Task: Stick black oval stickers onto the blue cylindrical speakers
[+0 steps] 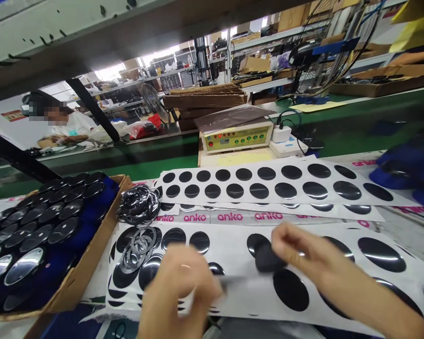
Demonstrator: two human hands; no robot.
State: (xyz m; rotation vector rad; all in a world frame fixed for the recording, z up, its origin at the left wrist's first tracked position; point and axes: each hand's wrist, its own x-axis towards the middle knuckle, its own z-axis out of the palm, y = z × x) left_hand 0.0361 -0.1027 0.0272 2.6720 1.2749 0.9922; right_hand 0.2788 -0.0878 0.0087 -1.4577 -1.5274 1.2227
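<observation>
My right hand (300, 249) pinches a black disc (268, 256) over a white sheet (240, 301) that carries rows of black round stickers. To its left, my left hand (183, 282) is closed and blurred by motion; a thin blurred dark thing (229, 281) runs from its fingertips toward the disc, too smeared to make out. Silvery rings (139, 249) lie on the sheet's left part, below a pile of black rings (139, 204). Behind them are more sticker sheets (247, 182).
At left stands a cardboard box (88, 263) of dark, glossy-topped round parts. A control unit (238, 136) with lit buttons sits behind the sheets. Blue parts (406, 165) lie at right. A person (69, 125) sits at the far left; a shelf edge (144, 37) crosses overhead.
</observation>
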